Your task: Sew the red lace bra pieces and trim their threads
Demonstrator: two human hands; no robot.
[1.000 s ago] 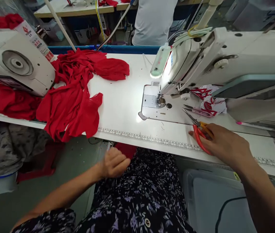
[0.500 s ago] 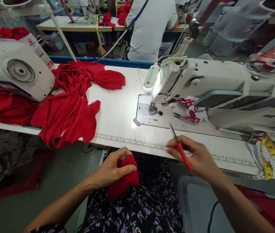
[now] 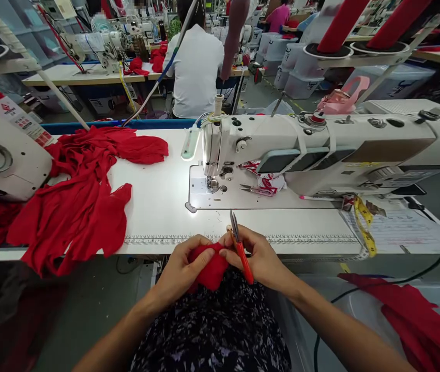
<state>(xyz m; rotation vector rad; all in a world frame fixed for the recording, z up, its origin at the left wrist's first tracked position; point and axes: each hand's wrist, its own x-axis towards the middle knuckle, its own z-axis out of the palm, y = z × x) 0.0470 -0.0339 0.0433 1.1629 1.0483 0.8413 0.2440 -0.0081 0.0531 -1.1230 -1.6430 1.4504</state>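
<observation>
Just in front of the table's front edge, above my lap, my left hand [image 3: 188,264] is closed on a small piece of red fabric [image 3: 212,269], thumb on top. My right hand [image 3: 256,253] holds red-handled scissors [image 3: 245,261], their blades pointing up and away from me. Its thumb and fingertips also meet the right edge of the fabric, close to my left fingers. Beyond my hands stands a white sewing machine [image 3: 274,137]. A second pair of snips [image 3: 258,190] lies on its bed beside a patterned red-and-white cloth [image 3: 272,182].
A heap of red fabric [image 3: 84,196] covers the table's left side beside another machine head [image 3: 2,155]. A yellow tape measure [image 3: 365,227] and papers [image 3: 406,227] lie at right. Below is a clear plastic bin [image 3: 344,294] with red cloth. A person in white [image 3: 198,70] sits ahead.
My right hand has moved left with the scissors and now touches the red fabric. My left hand has lifted the fabric slightly. The whole view has shifted, showing more on the right.
</observation>
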